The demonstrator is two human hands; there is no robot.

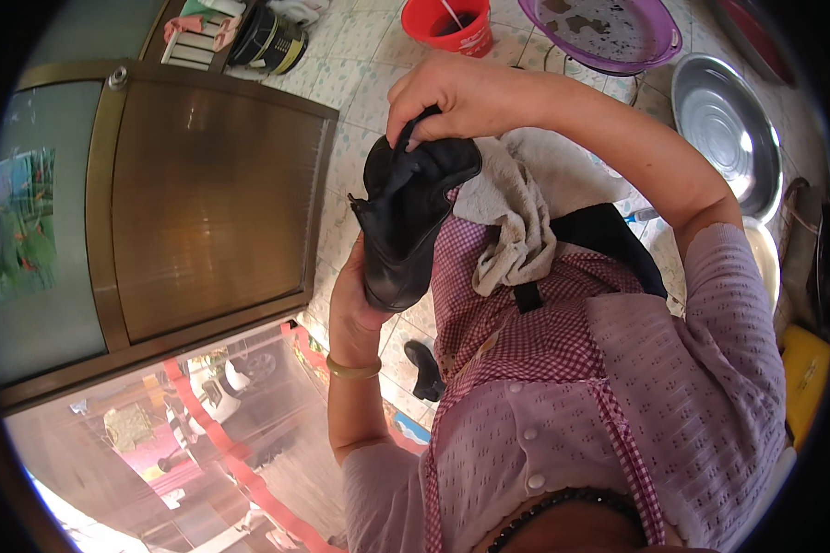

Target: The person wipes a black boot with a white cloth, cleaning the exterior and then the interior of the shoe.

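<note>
A black leather shoe (401, 244) is held up in front of my lap, tilted with its toe end toward my body. My left hand (352, 293) grips it from below at that lower end, the fingers mostly hidden behind the shoe. At the far end my right hand (447, 97) pinches a black strap or flap of the shoe between thumb and fingers. Beside the shoe, a greyish-white towel (512, 221) lies crumpled over my lap, on a red-and-white checked apron (489, 341).
Another black shoe (423, 370) is on the tiled floor below. Farther off stand a red bucket (475, 41), a purple basin (650, 55) and a metal basin (724, 129). A brown-framed door (207, 203) stands to the left. A black bucket (272, 41) is beyond it.
</note>
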